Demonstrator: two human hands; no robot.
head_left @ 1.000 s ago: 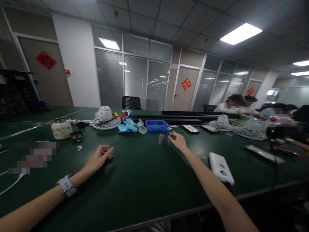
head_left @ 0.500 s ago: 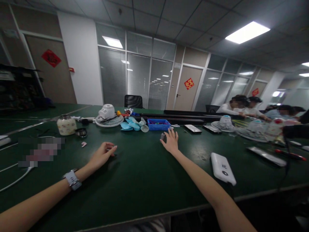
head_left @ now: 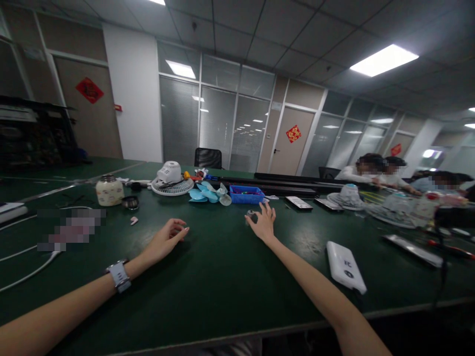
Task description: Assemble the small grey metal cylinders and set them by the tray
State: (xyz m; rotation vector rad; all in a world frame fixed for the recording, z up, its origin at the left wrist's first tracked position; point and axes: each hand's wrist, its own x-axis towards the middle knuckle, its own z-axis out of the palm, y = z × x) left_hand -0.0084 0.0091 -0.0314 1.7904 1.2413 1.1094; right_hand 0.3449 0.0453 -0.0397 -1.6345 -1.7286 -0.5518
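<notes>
My right hand (head_left: 264,223) reaches forward over the dark green table (head_left: 222,282). Its thumb and forefinger are closed on a small grey cylinder (head_left: 250,215), which leans to the side, while the other fingers are spread upward. My left hand (head_left: 167,239) lies on the table to the left with its fingers loosely stretched out and nothing in them. A watch with a pale strap (head_left: 119,275) sits on that wrist.
Beyond the hands lie a white fan body on its grille (head_left: 171,180), light blue fan blades (head_left: 206,194), a blue bin (head_left: 246,194) and a cream jar (head_left: 109,190). A white device (head_left: 346,267) lies right of my arm. Several people sit at the far right (head_left: 371,170).
My right hand has swung left onto the grey cylinder and closed thumb and forefinger on it, tipping it. My left hand's fingers have uncurled a little.
</notes>
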